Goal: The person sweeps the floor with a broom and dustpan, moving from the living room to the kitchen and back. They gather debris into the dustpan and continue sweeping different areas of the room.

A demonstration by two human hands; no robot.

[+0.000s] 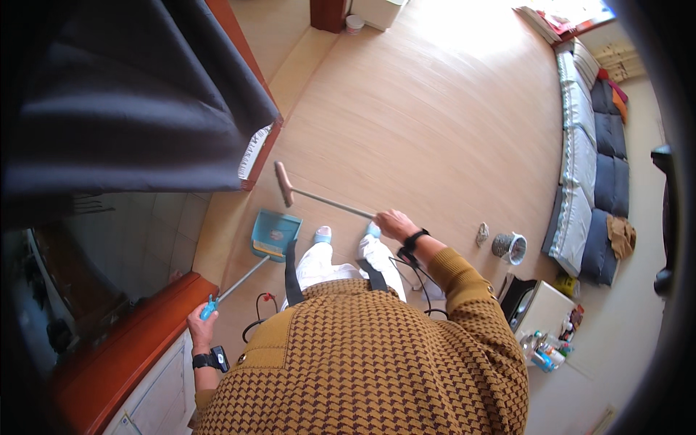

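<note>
My right hand is closed round the grey stick of a broom. Its pinkish head points left, close to the floor and just beyond the dustpan; whether it touches the floor I cannot tell. Low on the left, my left hand grips the blue top of a long-handled dustpan. The blue pan lies left of my feet, with some pale bits visible inside it.
A dark curtain hangs at the left beside a wooden door frame. Along the right wall runs a sofa with dark cushions. A waste bin and a small cabinet carrying bottles stand to my right. Dark cables hang beside my legs.
</note>
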